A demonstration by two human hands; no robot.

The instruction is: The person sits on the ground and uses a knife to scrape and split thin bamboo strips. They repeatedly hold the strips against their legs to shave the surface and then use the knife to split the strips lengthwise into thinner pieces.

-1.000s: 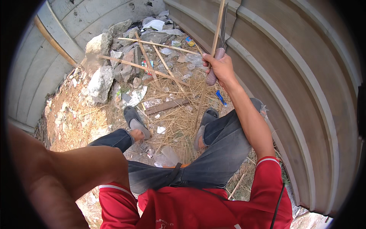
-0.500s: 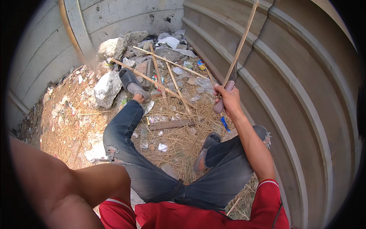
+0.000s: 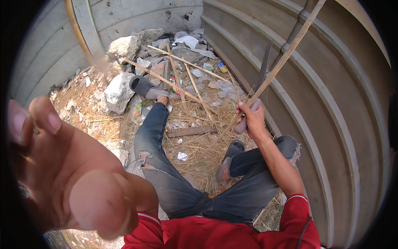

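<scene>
My left hand (image 3: pixel 78 170) is raised very close at the lower left, palm showing and fingers apart, with nothing in it. In front of my right knee, my right hand (image 3: pixel 255 121) is closed around the brownish-purple handle of a knife (image 3: pixel 264 68), whose dark blade points up. A long split bamboo strip (image 3: pixel 286 54) runs past the thumb of that same hand, slanting from the upper right down to the straw. The fingers seem to pin the strip against the handle, though the exact grip is partly hidden.
More bamboo strips (image 3: pixel 170 79) lie crossed beyond my feet, among rocks (image 3: pixel 119 92), straw and litter. A flat brown wooden piece (image 3: pixel 192 131) rests on the straw. Ribbed metal sheeting (image 3: pixel 327 108) rises close on the right; a pale wall (image 3: pixel 141 16) stands at the back.
My left hand has swung into view at the lower left. The bamboo strip's upper end has tilted to the right, and the knife blade now shows apart from it.
</scene>
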